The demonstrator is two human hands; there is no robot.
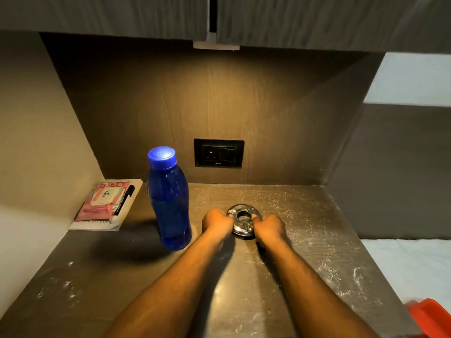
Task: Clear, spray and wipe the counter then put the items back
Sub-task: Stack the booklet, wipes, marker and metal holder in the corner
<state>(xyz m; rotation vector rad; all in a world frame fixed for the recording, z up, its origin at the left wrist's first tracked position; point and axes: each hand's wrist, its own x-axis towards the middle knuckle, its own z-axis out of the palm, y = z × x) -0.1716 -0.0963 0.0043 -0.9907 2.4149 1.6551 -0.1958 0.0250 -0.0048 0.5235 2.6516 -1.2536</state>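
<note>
A round shiny steel plate (244,211) with a small steel bowl on it sits mid-counter. My left hand (217,222) grips its left rim and my right hand (269,226) grips its right rim. The brown counter (305,240) is streaked with white dust or powder. A tall blue water bottle (169,198) with a blue cap stands upright just left of my left hand. At the far left corner lies a pink wet-wipes pack (105,198) and a black marker (124,203) on top of a book (131,191).
A black wall socket (219,153) is set in the wooden back panel. Dark cabinets (122,13) hang overhead. A white bed surface (412,267) lies to the right, with a red-orange object (432,315) at the bottom right corner.
</note>
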